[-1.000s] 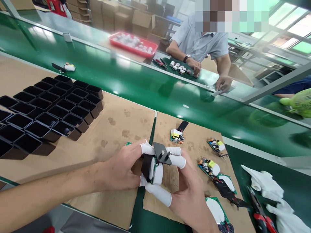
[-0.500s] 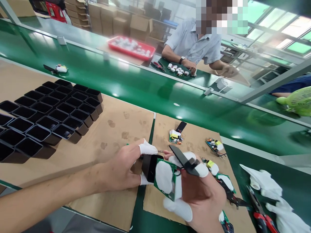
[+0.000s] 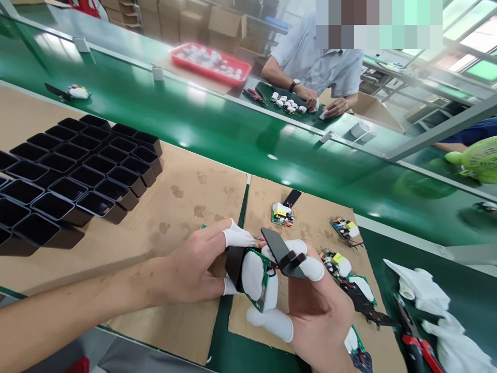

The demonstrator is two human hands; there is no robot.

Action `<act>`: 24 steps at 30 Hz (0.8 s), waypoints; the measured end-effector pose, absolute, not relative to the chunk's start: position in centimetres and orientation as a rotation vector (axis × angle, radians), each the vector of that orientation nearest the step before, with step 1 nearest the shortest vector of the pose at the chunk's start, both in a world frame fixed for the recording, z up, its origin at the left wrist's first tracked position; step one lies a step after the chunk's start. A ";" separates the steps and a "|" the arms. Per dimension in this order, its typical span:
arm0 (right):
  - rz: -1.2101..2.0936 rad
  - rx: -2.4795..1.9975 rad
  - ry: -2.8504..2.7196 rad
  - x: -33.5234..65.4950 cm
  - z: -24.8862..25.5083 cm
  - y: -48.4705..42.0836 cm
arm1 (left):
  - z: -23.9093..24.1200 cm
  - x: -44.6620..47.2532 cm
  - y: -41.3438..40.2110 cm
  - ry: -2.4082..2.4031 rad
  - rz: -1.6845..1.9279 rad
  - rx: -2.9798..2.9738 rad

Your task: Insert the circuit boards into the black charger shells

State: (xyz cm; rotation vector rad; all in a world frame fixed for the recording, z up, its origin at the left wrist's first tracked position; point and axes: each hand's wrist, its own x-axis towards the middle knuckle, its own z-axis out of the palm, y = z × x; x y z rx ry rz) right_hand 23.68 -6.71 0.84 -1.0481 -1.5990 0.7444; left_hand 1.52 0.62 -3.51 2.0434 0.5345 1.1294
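Black housing clamped in the left hand; green board seems partway in; right hand grips that plus the pronged plate, not seated yet; loose boards right of the housing look still to do

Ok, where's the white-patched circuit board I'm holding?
In the head view, the white-patched circuit board is below centre, at the mouth of the black case in your left hand, lower left of the black pronged plate.
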 end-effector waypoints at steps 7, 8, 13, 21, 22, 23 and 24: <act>0.764 -1.041 -1.671 23.7 0.9 -6.3 | -3.3 1.6 0.6 0.506 1.112 2.002; 0.756 -1.041 -1.679 23.7 0.9 -6.3 | -3.2 1.6 0.6 0.503 1.114 1.998; 0.670 -1.062 -1.755 23.7 0.7 -6.3 | -3.1 1.7 0.6 0.495 1.092 1.971; 0.717 -1.127 -1.797 23.3 0.9 -6.0 | -3.6 2.1 0.4 0.526 1.057 1.871; 0.732 -1.113 -1.797 23.4 0.9 -6.0 | -3.6 2.1 0.4 0.532 1.056 1.861; 0.747 -1.096 -1.792 23.4 0.9 -6.0 | -3.5 2.2 0.4 0.535 1.057 1.849; 0.761 -1.083 -1.783 23.5 0.9 -5.9 | -3.4 2.2 0.4 0.534 1.058 1.834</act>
